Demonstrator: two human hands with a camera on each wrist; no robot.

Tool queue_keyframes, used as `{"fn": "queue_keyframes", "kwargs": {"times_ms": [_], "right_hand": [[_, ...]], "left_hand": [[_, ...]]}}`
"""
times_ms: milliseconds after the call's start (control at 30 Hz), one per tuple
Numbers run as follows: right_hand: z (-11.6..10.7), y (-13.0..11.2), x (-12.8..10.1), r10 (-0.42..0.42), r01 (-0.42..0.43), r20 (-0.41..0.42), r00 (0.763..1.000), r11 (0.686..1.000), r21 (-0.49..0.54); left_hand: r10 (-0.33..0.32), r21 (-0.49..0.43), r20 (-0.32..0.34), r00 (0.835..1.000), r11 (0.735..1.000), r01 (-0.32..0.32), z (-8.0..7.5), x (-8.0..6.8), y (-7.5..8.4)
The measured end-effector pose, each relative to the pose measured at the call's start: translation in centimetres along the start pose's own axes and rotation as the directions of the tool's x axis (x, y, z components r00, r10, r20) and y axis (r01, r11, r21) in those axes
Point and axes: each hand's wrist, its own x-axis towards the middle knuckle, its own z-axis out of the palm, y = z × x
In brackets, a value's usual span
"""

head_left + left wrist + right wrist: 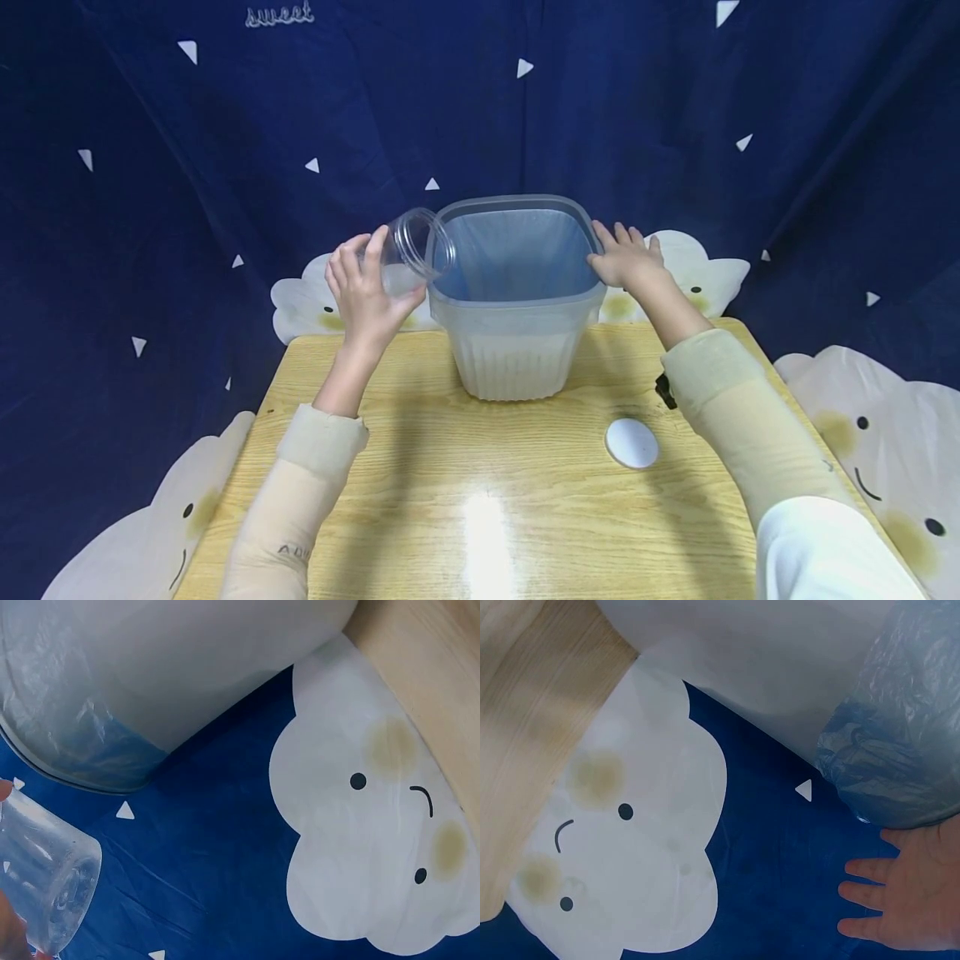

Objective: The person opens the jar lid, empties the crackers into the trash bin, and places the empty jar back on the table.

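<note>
Sleeves: nearest the head camera I see both cream sleeves (757,417) reaching forward over the desk (420,467).
White lid: a round lid (632,442) lies flat on the desk, near my right forearm and well apart from the bin.
Left hand: my left hand (365,296) has its fingers (347,265) wrapped around a clear jar (411,248); the wrist view shows the jar's base (46,889) beside the bin wall.
Jar position: tipped on its side, open mouth turned toward the bin, touching or just beside its left rim; I cannot tell whether anything remains inside.
Bin: a translucent bin (517,350) with a blue bag liner (513,254) stands at the far middle of the desk.
Right hand: my right hand (626,258) lies with straight, spread fingers (870,896) against the bin's right rim, gripping nothing.
Step in hand: I judge this to be the tipping of the jar over the bin while the other hand steadies it.
Next move: likely needs the jar's mouth brought further over the liner and tilted lower, with the bin held in place.
</note>
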Motion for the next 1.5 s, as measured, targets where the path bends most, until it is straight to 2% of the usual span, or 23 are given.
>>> {"fn": "queue_keyframes", "kwargs": {"times_ms": [300, 633, 800, 1267, 1500], "right_hand": [[-0.1, 0.0, -0.1, -0.002, 0.002, 0.001, 1.000, 1.000, 0.008], [-0.2, -0.2, 0.0, -0.004, 0.004, -0.005, 1.000, 1.000, 0.013], [-0.2, -0.2, -0.1, 0.000, 0.000, -0.004, 1.000, 1.000, 0.014], [-0.2, -0.1, -0.2, 0.002, -0.002, 0.003, 1.000, 1.000, 0.014], [-0.1, 0.0, -0.1, 0.003, -0.003, 0.006, 1.000, 1.000, 0.020]], "left_hand": [[0.002, -0.053, -0.044, 0.999, 0.999, -0.004, -0.2, -1.2, 0.0], [-0.029, -0.125, -0.027, 0.999, 0.992, 0.026, -0.4, -3.1, -0.4], [-0.047, -0.157, -0.042, 0.998, 0.987, 0.040, -0.4, -3.8, -0.4], [-0.088, -0.230, -0.103, 0.991, 0.971, 0.062, -0.2, -6.1, 0.2], [-0.098, -0.247, -0.103, 0.990, 0.967, 0.070, 0.1, -7.5, 0.5]]}}
